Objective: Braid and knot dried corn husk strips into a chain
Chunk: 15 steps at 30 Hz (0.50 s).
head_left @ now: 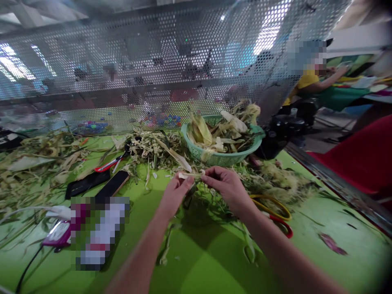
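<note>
Both my hands meet over the green table (147,245), pinching a pale strip of corn husk (196,175) between them. My left hand (176,192) grips its left end with thumb and fingers. At the right end, the fingertips of my right hand (225,185) are closed on it. Just beyond, a mint-green plastic basket (223,158) holds corn husks (200,130) and tangled corn silk. Green and pale husk scraps (211,206) lie below my hands, partly in shadow.
Scissors with yellow and red handles (280,226) lie right of my right forearm. Left are a red utility knife (108,164), dark phones (112,185) and a purple device with cables (56,232). A perforated metal screen (153,61) stands behind; a person in yellow (309,81) sits at right.
</note>
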{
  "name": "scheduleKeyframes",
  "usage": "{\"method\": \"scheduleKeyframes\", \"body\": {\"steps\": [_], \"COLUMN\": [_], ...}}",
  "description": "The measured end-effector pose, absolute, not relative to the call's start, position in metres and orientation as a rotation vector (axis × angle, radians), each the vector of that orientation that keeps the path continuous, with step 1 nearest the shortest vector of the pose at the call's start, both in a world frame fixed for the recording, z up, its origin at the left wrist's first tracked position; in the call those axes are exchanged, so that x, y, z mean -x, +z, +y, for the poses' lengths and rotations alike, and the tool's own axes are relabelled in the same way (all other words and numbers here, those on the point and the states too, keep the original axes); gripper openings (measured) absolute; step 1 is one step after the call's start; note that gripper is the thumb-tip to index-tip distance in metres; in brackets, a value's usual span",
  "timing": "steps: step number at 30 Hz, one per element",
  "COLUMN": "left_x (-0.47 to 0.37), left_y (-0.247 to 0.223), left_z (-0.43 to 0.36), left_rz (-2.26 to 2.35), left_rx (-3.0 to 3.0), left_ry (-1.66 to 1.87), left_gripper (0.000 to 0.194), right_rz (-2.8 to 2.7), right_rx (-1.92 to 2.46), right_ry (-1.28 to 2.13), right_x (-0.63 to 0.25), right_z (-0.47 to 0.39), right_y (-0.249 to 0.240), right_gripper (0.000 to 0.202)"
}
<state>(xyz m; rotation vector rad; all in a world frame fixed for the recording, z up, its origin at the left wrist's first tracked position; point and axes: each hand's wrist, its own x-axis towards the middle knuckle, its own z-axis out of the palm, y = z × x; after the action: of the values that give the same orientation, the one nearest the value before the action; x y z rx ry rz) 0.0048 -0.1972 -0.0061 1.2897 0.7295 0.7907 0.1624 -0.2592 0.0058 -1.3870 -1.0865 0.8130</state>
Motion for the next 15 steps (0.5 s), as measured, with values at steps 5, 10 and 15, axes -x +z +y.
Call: {"method": "scheduleKeyframes", "body": {"steps": [5,10,15], "left_x": [-0.010,-0.011,-0.015], "left_y": [-0.011,-0.016,-0.025], "left_z": [-0.195,-0.194,-0.195], "left_rz": [0.625,0.637,0.620], "left_rx": [-1.385,-1.178,-1.175], "left_ry": [0.759,0.701,0.743], "left_gripper": [0.032,0.030,0.026], "right_rz": [-1.111,-0.962,-0.789], "right_rx": [1.369,1.263,1.148], "right_ry": [0.830,0.956,1.159], "right_x": [-0.161,-0.158,-0.157], "right_z": [-0.259,-0.259,-0.260], "right_y": [0.004,0.004,0.006], "right_gripper": [0.024,0.023,0.028]}}
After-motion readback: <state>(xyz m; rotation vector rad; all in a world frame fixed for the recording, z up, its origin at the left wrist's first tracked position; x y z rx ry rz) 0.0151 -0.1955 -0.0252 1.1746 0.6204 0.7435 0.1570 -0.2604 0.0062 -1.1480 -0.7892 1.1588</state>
